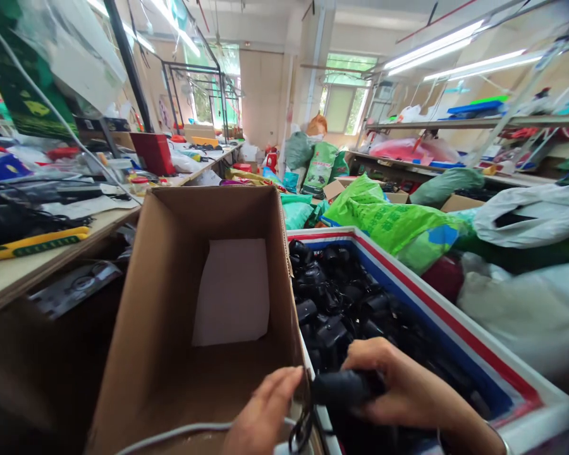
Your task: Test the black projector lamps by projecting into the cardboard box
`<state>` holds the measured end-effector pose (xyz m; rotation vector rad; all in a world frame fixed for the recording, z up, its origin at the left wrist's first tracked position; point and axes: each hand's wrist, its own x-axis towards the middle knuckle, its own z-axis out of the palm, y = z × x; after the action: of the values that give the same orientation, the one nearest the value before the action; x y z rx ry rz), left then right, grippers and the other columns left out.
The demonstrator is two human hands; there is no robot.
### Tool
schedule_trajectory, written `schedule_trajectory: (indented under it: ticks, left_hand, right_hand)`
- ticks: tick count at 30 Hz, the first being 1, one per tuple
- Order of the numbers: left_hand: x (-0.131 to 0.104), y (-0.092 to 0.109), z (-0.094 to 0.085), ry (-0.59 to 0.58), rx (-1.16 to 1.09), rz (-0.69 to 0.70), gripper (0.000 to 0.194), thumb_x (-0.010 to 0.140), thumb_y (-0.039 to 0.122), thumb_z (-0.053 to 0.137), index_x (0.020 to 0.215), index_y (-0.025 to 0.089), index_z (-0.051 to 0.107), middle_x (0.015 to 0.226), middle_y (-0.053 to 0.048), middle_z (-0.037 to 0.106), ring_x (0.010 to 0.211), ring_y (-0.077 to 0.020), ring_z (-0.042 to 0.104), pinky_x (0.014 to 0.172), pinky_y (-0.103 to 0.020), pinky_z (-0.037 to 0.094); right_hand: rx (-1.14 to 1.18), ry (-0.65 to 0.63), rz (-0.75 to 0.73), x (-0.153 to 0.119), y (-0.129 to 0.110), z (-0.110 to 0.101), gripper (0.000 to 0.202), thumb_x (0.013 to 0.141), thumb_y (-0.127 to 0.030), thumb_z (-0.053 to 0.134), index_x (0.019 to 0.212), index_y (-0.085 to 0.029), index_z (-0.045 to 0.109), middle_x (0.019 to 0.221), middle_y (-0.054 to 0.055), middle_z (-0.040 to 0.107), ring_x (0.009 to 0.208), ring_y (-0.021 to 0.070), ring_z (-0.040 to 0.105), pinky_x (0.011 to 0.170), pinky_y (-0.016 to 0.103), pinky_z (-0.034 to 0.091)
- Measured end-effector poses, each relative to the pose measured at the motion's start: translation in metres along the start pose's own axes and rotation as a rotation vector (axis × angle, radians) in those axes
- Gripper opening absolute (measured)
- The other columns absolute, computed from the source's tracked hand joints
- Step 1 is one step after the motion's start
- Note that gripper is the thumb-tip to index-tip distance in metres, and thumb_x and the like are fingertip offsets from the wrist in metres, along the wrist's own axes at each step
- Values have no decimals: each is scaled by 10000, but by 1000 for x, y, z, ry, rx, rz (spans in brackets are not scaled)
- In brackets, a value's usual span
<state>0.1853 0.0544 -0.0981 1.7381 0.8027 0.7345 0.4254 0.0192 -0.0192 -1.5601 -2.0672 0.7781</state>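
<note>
- The right hand (408, 388) grasps a black plastic part (344, 387), fingers curled over its top and thumb beneath; the part lies just above the near end of the white bin (455, 328).
- The left hand (265, 414) rests on the near wall of the cardboard box (165, 303), fingers bent and touching the black part's left end; I cannot tell whether it grips anything.
- Beyond the right fingers, more black parts (341, 297) fill the bin.
- Past the left fingertips, a white sheet (232, 291) lies inside the box.
- A white cable (171, 436) runs left of the left hand.
</note>
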Motion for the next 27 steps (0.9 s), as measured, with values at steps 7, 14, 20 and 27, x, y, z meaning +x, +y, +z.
schedule_trajectory:
  ticks: [7,14,20,27]
  left_hand:
    - [-11,59,4,-77,192,-137,156,760,304,609,834,168,632,666,-39,653,591,-203,595,523,-265,420]
    - [-43,60,-21,162,-557,-402,468,659,297,721,1036,169,475,869,-59,620,685,-199,601,533,-304,500]
    - [-69,52,-15,99,-959,-398,653,614,236,802,1160,231,443,908,-40,658,699,-186,661,645,-329,507]
    - [-83,54,-35,111,-999,-326,681,622,240,812,1201,219,456,823,-69,736,746,-250,708,677,-360,539]
  right_hand:
    - [270,171,-127,-12,-31,6,539,567,-355,832,1058,-238,640,992,36,651,910,237,597,812,317,466]
    - [718,254,121,-28,-5,75,787,754,-713,470,1402,-290,326,1413,118,422,1244,326,439,1014,520,338]
    - [1144,343,231,-4,-37,136,564,881,-616,351,1328,-273,380,1297,70,556,1201,249,501,1036,438,348]
    - [1273,57,93,2,-67,131,697,794,-766,267,1221,-287,536,1135,71,642,1016,249,599,893,411,451]
